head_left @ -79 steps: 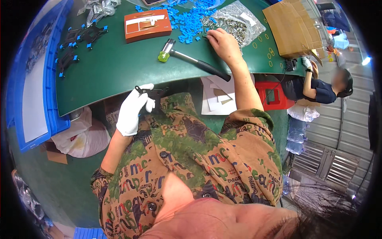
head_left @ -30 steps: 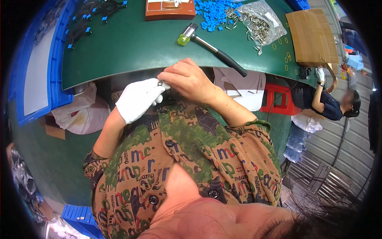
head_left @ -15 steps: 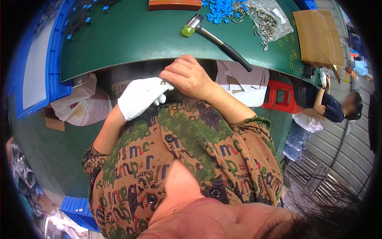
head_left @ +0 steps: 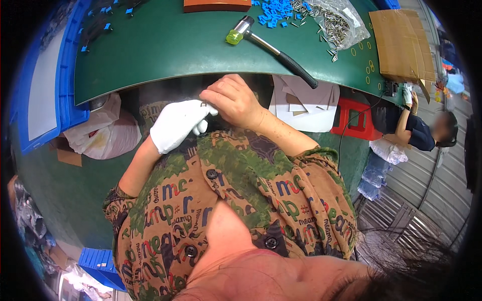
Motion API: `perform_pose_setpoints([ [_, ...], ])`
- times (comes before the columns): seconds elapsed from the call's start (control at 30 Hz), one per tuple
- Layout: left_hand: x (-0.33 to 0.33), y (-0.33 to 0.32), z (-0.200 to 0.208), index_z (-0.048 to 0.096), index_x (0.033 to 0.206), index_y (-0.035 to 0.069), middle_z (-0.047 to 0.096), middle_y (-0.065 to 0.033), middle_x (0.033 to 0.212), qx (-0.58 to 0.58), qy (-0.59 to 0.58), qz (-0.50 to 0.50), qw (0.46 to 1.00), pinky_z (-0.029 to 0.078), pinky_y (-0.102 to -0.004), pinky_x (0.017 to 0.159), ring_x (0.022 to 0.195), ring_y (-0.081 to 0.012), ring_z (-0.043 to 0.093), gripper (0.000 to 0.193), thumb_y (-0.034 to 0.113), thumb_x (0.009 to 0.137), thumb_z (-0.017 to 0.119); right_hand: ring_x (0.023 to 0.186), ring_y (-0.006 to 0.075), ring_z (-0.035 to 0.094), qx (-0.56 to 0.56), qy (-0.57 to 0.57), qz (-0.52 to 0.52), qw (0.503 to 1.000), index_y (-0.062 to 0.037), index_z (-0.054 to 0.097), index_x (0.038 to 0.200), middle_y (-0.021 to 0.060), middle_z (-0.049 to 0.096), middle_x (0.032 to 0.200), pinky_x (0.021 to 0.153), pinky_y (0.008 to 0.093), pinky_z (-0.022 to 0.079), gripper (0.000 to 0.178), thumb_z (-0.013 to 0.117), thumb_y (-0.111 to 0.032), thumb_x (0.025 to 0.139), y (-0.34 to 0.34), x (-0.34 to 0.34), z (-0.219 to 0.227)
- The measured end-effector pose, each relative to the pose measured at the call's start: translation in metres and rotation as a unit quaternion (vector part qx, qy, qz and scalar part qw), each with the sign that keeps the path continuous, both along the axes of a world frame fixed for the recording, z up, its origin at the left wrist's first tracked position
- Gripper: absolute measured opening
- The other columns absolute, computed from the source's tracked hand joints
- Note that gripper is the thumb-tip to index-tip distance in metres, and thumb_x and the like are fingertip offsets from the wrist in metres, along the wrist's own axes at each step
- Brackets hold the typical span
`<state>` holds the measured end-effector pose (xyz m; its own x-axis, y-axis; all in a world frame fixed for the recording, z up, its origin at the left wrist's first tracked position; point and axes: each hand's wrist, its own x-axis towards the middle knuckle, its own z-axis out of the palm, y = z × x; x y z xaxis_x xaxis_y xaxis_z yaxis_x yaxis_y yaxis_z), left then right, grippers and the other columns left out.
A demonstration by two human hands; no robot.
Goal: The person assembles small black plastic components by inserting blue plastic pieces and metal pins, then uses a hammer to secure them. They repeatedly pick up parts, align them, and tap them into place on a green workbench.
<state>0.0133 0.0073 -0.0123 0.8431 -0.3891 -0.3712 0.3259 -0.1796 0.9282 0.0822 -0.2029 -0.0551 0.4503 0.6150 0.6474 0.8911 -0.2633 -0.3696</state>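
My left hand (head_left: 176, 124), in a white glove, is closed with its fingertips against my right hand (head_left: 232, 100), which is bare and curled. They meet just in front of the table's near edge, over my lap. A small metallic bit shows at the left fingertips; its kind is too small to make out. Whatever lies inside the right fingers is hidden. Beyond them on the green table (head_left: 165, 47) rests a mallet (head_left: 266, 46) with a black grip and a yellow-green face.
Blue plastic pieces (head_left: 273, 12) and metal pins (head_left: 335, 29) in a clear bag lie at the back. A cardboard box (head_left: 401, 47) stands right, a blue crate (head_left: 68, 70) left. A red stool (head_left: 354, 118) is below the table. A co-worker (head_left: 419, 128) works far right.
My hands stay together at almost the same spot, with only a slight shift of the fingers. The view has moved a little; the table things stay put.
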Motion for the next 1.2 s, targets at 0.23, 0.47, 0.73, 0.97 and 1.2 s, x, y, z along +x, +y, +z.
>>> perform_pose_setpoints([
  [0.23,-0.002,-0.004,0.004,0.076,0.108,0.003,0.065,-0.0002,0.077,0.033,-0.003,0.017,0.999,0.047,-0.0256,0.065,0.067,-0.0079,0.058,0.030,0.024,0.106,0.055,0.081,0.0248,0.065,0.001,0.053,0.008,0.999,-0.0083,0.070,0.108,0.0043,0.066,0.089,0.078,0.0376,0.051,0.027,0.074,-0.010,0.082,-0.004,-0.004,0.009],
  [0.47,0.002,-0.007,0.005,0.076,0.108,0.003,0.065,0.0001,0.075,0.026,0.020,0.006,0.999,0.046,-0.0227,0.061,0.065,-0.0061,0.057,0.029,0.024,0.106,0.058,0.087,0.0323,0.069,-0.045,0.078,-0.202,0.975,-0.0094,0.071,0.106,0.0099,0.070,0.092,0.076,0.0430,0.055,0.015,0.070,-0.010,0.091,-0.073,0.075,0.080],
  [0.73,0.005,-0.006,0.006,0.076,0.109,0.003,0.065,0.0000,0.075,0.026,-0.003,-0.009,1.000,0.046,-0.0223,0.060,0.064,-0.0058,0.057,0.029,0.025,0.107,0.058,0.090,0.0307,0.069,-0.256,0.028,-0.243,0.935,-0.0123,0.076,0.108,0.0065,0.070,0.103,0.082,0.0426,0.052,0.019,0.065,-0.025,0.099,-0.096,0.139,0.059],
  [0.97,0.004,-0.005,0.004,0.076,0.110,0.003,0.065,-0.0001,0.075,0.021,0.008,-0.006,1.000,0.046,-0.0224,0.060,0.064,-0.0059,0.057,0.030,0.025,0.107,0.057,0.093,0.0267,0.069,-0.276,0.079,-0.251,0.924,-0.0165,0.077,0.110,0.0042,0.072,0.101,0.087,0.0440,0.048,0.021,0.062,-0.029,0.100,-0.106,0.133,0.067],
  [1.2,0.005,-0.007,0.004,0.076,0.109,0.003,0.065,-0.0007,0.075,0.013,0.000,-0.018,1.000,0.047,-0.0227,0.060,0.064,-0.0063,0.057,0.030,0.026,0.107,0.057,0.098,0.0234,0.068,-0.321,0.001,-0.207,0.924,-0.0220,0.075,0.117,0.0016,0.069,0.101,0.088,0.0436,0.046,0.020,0.063,-0.026,0.101,-0.113,0.136,0.073],
])
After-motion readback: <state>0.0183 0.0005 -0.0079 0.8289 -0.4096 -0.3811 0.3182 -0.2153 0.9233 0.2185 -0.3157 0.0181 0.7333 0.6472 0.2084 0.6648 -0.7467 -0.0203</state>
